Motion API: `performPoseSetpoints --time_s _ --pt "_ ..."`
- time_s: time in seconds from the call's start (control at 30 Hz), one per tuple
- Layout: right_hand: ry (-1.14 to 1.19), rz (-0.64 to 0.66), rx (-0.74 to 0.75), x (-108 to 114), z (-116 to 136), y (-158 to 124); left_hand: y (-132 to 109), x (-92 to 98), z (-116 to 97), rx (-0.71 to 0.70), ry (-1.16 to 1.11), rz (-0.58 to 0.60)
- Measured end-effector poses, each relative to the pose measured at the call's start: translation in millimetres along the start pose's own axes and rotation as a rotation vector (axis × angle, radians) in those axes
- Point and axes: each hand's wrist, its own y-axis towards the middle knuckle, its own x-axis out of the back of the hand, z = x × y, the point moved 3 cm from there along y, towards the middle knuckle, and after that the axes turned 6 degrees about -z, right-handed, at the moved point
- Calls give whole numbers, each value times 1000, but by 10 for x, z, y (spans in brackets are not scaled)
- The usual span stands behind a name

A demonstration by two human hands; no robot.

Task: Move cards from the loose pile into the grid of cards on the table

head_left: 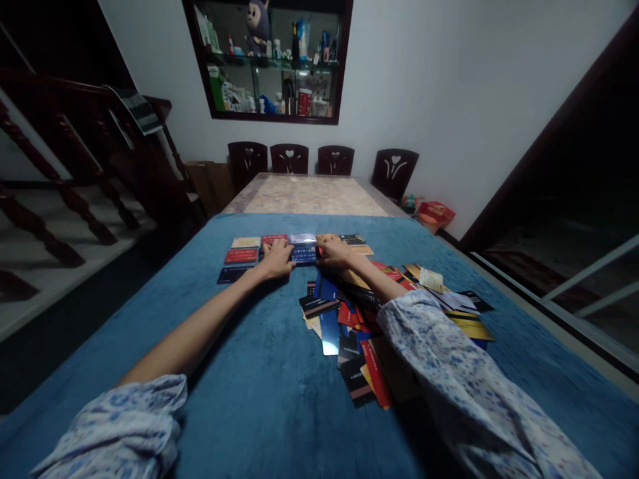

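Head view: left fingers (282, 246) and right fingers (327, 245) both bent, flanking blue card (304, 255); can't tell if gripping. Card pile (348, 317) sits wearer-side of right fingers, on blue-covered table (259, 379).

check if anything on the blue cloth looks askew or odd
Yes: the loose cards lie jumbled, overlapping at mixed angles, on the right of the blue cloth; they look untidy against the neat rows of cards at the left hand and right hand.

card pile (329, 327): blocks right side, under right forearm (377, 277)
card rows (241, 255): low barrier ahead
blue cloth (254, 386): passable between left forearm (200, 330) and card pile
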Motion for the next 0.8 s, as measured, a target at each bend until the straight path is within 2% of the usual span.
performPoseSetpoints --time_s 0.37,0.67,0.8 --pt "-26 77 33 73 13 141 162 -17 24 39 41 56" --pt "-55 60 62 -37 -34 255 235 3 3 50 112 142" --pt "-91 96 66 -70 -63 309 278 15 -5 50 156 184"
